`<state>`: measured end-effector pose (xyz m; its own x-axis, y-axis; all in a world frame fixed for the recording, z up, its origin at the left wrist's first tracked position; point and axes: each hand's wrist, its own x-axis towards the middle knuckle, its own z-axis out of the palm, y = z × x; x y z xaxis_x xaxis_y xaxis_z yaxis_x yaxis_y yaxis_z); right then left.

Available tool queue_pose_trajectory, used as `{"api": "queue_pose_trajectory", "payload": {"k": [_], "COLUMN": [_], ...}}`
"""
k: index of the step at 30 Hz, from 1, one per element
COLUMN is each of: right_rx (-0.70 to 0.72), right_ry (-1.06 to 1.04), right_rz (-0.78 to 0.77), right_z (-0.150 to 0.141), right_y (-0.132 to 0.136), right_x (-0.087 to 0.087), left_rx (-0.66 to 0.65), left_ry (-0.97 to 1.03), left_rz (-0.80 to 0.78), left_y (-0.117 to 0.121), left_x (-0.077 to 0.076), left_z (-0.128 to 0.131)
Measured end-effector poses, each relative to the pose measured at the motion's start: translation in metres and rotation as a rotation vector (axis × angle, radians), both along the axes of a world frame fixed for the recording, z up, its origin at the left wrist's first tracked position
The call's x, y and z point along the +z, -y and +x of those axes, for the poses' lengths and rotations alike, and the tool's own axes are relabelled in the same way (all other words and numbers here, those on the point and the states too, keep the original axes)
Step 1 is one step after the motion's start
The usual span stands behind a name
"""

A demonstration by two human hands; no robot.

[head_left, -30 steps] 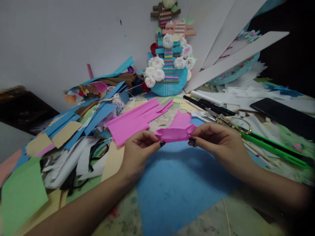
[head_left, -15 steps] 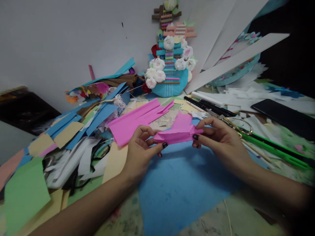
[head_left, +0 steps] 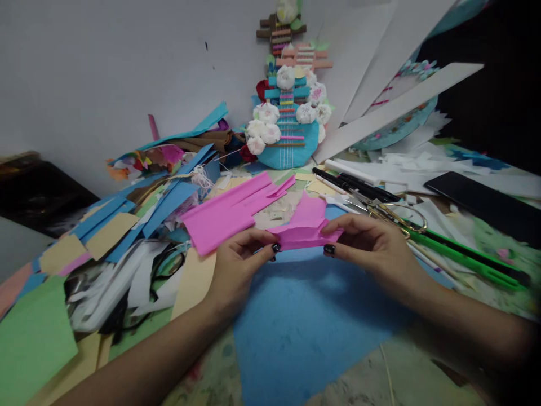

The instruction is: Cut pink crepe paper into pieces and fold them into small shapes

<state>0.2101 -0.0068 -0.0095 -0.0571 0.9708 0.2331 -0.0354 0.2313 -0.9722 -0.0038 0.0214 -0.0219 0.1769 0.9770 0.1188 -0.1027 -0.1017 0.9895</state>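
A small folded piece of pink crepe paper point(head_left: 305, 230) is held between both hands just above a blue sheet point(head_left: 308, 321). My left hand point(head_left: 239, 268) pinches its left end with thumb and fingers. My right hand point(head_left: 372, 248) pinches its right end, fingers curled over the top. Both hands have dark-painted nails. A larger pleated pink crepe sheet point(head_left: 230, 211) lies flat just behind my left hand.
Blue, tan and green paper offcuts point(head_left: 105, 225) pile up at the left. Gold-handled scissors point(head_left: 395, 214), black pens point(head_left: 355, 183) and a green stick point(head_left: 460, 254) lie at the right. A black phone point(head_left: 482, 203) rests far right. A paper guitar with white flowers point(head_left: 287, 124) leans on the wall.
The pink piece was turned and tilted in my hands, then pressed flatter; my hands shifted slightly closer together along it.
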Motion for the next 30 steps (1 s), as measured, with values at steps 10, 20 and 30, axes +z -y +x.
{"api": "queue_pose_trajectory", "payload": {"k": [10, 20, 30], "right_rx": [0.004, 0.055, 0.059], "right_ry": [0.054, -0.004, -0.002], "right_rz": [0.016, -0.067, -0.080], "right_z": [0.0001, -0.0020, -0.0007], "right_y": [0.0019, 0.0033, 0.0018], "right_x": [0.0006, 0.0051, 0.0021], "left_rx": [-0.040, -0.025, 0.000], "left_ry": [-0.001, -0.065, -0.048], "left_rz": [0.052, 0.045, 0.050], "left_y": [0.0022, -0.0006, 0.0014], "left_x": [0.0024, -0.0018, -0.0013], "left_z": [0.0023, -0.0016, -0.0028]}}
